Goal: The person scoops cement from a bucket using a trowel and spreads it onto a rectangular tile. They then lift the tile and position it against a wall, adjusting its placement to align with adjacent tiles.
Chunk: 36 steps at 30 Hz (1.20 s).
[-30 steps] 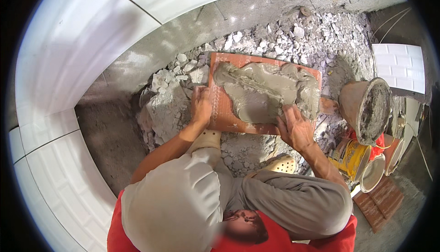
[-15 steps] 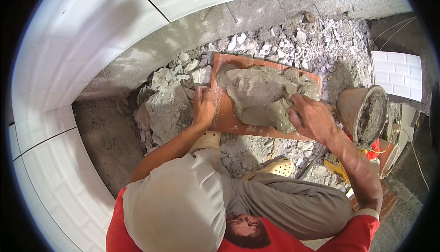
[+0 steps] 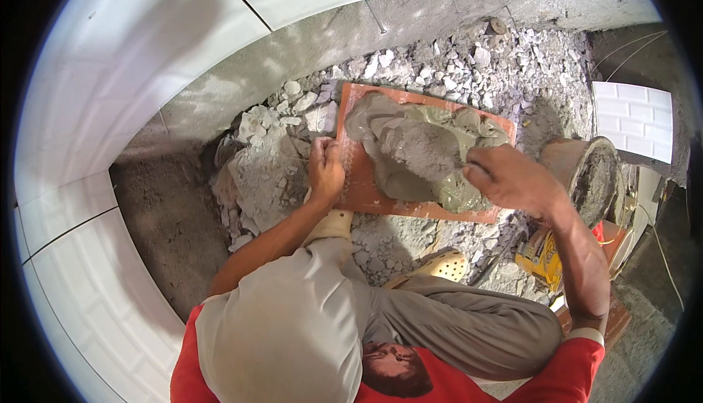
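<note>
A reddish-orange tile (image 3: pixel 359 176), back face up, lies over the rubble with a thick heap of wet grey mortar (image 3: pixel 399 135) on it. My left hand (image 3: pixel 326 168) grips the tile's left edge, fingers curled at the rim. Over the right part of the mortar, my right hand (image 3: pixel 512 179) is closed around what appears to be a trowel. Its handle is hidden in my fist, and its blade cannot be told apart from the mortar.
Broken rubble (image 3: pixel 469 58) surrounds the tile. A mortar-crusted bucket (image 3: pixel 597 183) tilts at the right, near a yellow packet (image 3: pixel 542 256) and a white brick-patterned tile (image 3: pixel 633 121). White wall tiles (image 3: pixel 146 44) curve along the left and top. My clog (image 3: pixel 447 265) rests below the tile.
My right hand has shifted slightly right and turned, and the mortar beneath it has been worked into a different shape. My left hand stays on the tile's edge.
</note>
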Each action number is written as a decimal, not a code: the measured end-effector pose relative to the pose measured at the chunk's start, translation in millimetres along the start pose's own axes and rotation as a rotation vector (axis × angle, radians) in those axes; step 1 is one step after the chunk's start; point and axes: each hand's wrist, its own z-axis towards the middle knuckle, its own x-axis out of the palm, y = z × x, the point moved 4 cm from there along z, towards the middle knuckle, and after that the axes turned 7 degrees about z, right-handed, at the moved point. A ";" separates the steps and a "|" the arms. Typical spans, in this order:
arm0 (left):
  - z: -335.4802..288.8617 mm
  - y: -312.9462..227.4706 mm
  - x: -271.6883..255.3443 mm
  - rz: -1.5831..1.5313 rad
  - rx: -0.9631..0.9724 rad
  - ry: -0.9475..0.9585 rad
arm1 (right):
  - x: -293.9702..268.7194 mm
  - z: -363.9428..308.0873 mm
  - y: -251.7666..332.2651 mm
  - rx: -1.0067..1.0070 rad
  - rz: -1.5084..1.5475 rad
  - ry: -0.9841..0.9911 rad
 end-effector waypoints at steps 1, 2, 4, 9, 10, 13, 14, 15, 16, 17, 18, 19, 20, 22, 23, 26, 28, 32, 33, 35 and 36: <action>0.0 -0.1 0.0 -0.002 0.019 -0.003 | -10.1 -1.8 0.9 -0.053 -0.002 0.013; 0.2 -0.1 0.5 -0.005 0.031 -0.002 | -17.9 -1.6 2.5 -0.105 -0.006 0.021; 0.9 2.1 1.2 -0.054 -0.013 0.019 | -28.2 9.3 0.5 -0.064 -0.024 -0.019; 1.0 -4.3 -1.4 0.013 0.061 0.013 | -37.3 47.2 -4.2 -0.099 -0.152 0.057; 0.6 -5.3 -1.5 0.013 0.068 0.008 | -36.8 48.1 -6.9 -0.080 -0.063 0.089; -0.7 -4.8 -1.2 -0.011 0.049 -0.004 | -35.8 33.7 -22.0 0.151 0.080 0.199; -0.3 -4.2 -1.1 -0.022 0.040 -0.007 | -35.3 25.9 -25.4 0.203 0.122 0.201; 0.3 -4.2 -0.9 -0.014 0.053 0.001 | -35.4 18.8 -28.8 0.256 0.165 0.201; 1.1 -4.5 -0.5 -0.006 0.066 0.009 | -37.5 12.6 -31.6 0.277 0.219 0.207; 1.3 -3.0 -0.3 0.012 0.038 0.020 | -40.0 6.1 -34.9 0.301 0.275 0.215; 1.3 -5.1 -0.8 0.010 0.095 0.007 | -41.3 0.8 -38.4 0.322 0.333 0.220; 1.1 -5.8 -1.2 0.019 0.112 -0.005 | -40.8 -3.0 -43.1 0.361 0.376 0.223; 0.3 -5.7 -1.6 0.035 0.103 -0.007 | -39.3 -5.2 -48.1 0.396 0.418 0.220; -1.9 -7.4 -2.5 0.041 0.130 -0.006 | -30.1 -5.1 -56.1 0.403 0.550 0.229; -2.9 -8.3 -3.6 0.061 0.139 -0.015 | -18.3 -0.2 -57.6 0.373 0.643 0.245; -1.6 -8.2 -3.8 -0.010 0.100 0.007 | 11.7 8.3 -62.3 0.314 0.696 0.262; -0.4 -5.5 -3.6 -0.002 0.025 0.024 | 28.4 9.3 -59.7 0.256 0.636 0.315; 1.2 -6.0 -2.0 -0.064 0.034 0.022 | 41.0 7.7 -47.4 0.139 0.519 0.311; 0.8 -5.7 -0.9 -0.087 0.013 0.028 | 41.0 8.6 -42.4 0.070 0.407 0.265; -0.1 -6.7 -0.8 -0.119 -0.015 0.035 | 42.4 10.9 -29.9 -0.078 0.162 0.180; -0.3 -7.2 -1.8 -0.104 -0.038 0.030 | 44.8 11.0 -23.5 -0.136 0.149 0.187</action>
